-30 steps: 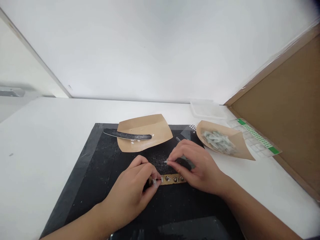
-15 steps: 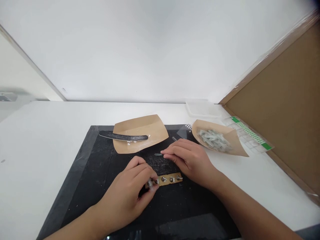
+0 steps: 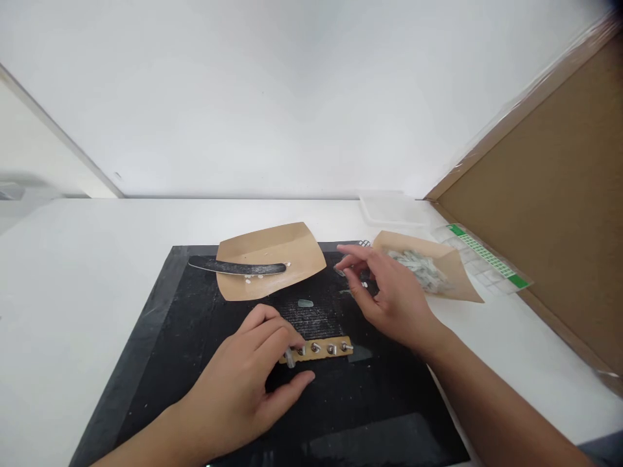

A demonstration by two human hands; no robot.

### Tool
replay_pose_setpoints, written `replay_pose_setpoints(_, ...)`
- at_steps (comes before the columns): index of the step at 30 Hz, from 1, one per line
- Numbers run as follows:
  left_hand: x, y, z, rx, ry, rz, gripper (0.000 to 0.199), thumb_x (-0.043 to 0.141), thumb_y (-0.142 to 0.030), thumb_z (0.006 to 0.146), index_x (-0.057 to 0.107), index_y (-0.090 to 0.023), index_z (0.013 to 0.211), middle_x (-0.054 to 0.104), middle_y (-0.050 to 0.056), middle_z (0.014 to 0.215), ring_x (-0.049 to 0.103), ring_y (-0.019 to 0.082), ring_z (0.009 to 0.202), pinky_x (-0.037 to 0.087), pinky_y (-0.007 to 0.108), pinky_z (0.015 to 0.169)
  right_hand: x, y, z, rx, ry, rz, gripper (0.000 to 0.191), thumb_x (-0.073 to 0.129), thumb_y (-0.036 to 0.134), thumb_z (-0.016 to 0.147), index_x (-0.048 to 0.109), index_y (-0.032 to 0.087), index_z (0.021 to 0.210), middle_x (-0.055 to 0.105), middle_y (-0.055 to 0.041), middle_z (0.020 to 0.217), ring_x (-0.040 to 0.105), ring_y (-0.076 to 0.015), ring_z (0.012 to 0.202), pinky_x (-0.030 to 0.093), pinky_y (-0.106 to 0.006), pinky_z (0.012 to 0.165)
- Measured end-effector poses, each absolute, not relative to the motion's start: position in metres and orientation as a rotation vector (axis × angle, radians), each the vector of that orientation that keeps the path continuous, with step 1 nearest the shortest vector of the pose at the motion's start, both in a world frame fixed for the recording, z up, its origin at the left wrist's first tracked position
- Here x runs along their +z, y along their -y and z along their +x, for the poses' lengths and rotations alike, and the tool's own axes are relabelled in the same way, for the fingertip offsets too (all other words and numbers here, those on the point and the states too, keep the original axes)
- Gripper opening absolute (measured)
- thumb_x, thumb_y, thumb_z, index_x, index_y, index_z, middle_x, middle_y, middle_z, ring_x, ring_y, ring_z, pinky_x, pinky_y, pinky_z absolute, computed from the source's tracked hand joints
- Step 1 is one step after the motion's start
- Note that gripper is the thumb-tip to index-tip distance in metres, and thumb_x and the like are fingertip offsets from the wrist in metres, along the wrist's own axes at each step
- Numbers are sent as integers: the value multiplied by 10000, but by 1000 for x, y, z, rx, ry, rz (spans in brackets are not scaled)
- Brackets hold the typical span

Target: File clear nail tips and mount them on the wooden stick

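Note:
A narrow tan strip [image 3: 323, 349] with several small metal pieces on it lies on the black mat. My left hand [image 3: 257, 373] rests over the strip's left end, thumb apart from the fingers; a clear nail-like piece [image 3: 289, 357] stands at that end beside the fingers. Beyond the strip, a loose translucent piece [image 3: 305, 303] lies on a scratched patch of the mat. My right hand [image 3: 384, 295] hovers right of it, thumb and fingers apart, near another clear piece [image 3: 339, 270] on the mat.
A black curved file [image 3: 238, 266] lies across a brown paper tray [image 3: 296, 250] with small white bits. At the right, another paper tray [image 3: 462, 272] holds many translucent pieces. Behind are a clear plastic lid [image 3: 394, 211] and a green-marked clear sheet [image 3: 487, 254]. A brown panel stands far right.
My right hand has let go of the small translucent piece, moved up and to the right, and opened. My left thumb has moved away from the strip.

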State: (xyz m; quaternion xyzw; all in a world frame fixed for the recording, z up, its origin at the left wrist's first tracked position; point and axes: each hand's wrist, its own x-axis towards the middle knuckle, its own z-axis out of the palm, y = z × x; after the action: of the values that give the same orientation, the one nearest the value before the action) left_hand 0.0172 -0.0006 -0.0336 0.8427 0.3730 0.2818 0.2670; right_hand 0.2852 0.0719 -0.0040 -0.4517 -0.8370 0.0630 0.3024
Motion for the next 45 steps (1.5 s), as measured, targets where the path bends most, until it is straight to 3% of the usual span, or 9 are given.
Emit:
replay_pose_setpoints(3,-35,-1,16,743,-1016,2280,196,688,-239,968,590,-227,1138,685,61,1032,545,254,1025,554,390,855,-4,-73,286,129,2268,-1113,70,674,290,1021,686,240,1068,743,-6,935,665,-169,822,484,-314,759)
replay_pose_setpoints(6,-36,-1,16,748,-1018,2280,175,668,-231,980,585,-231,1134,680,57,1030,553,246,1020,557,374,833,-5,-72,286,124,2293,-1077,149,667,312,1033,689,222,916,709,7,820,638,-152,765,443,-295,714)
replay_pose_setpoints(14,-39,0,13,760,-1130,2346,170,639,-247,1003,562,-227,1153,645,74,1090,600,235,1012,553,363,816,-2,-66,279,374,2441,-859,161,617,288,1047,674,206,921,697,-18,855,618,-154,784,443,-292,715)
replay_pose_setpoints(24,-39,-5,12,730,-1172,2355,83,639,-264,996,576,-218,1024,617,31,919,592,205,841,508,327,705,-4,-56,266,630,2604,-713,189,678,389,1012,717,207,1047,707,-44,934,642,-176,849,450,-315,741)
replay_pose_setpoints(37,-40,-3,16,731,-1147,2307,74,627,-204,992,588,-220,1052,633,46,983,579,228,930,511,354,755,-2,-57,267,761,2616,-743,247,723,450,979,723,207,1025,704,-28,883,625,-173,813,445,-306,734)
replay_pose_setpoints(45,-40,-3,14,738,-1107,2278,90,597,-175,1001,590,-223,1077,639,57,1014,575,234,995,520,361,809,-1,-62,272,779,2588,-803,175,653,355,1037,727,196,1030,717,-19,881,632,-152,811,455,-283,741)
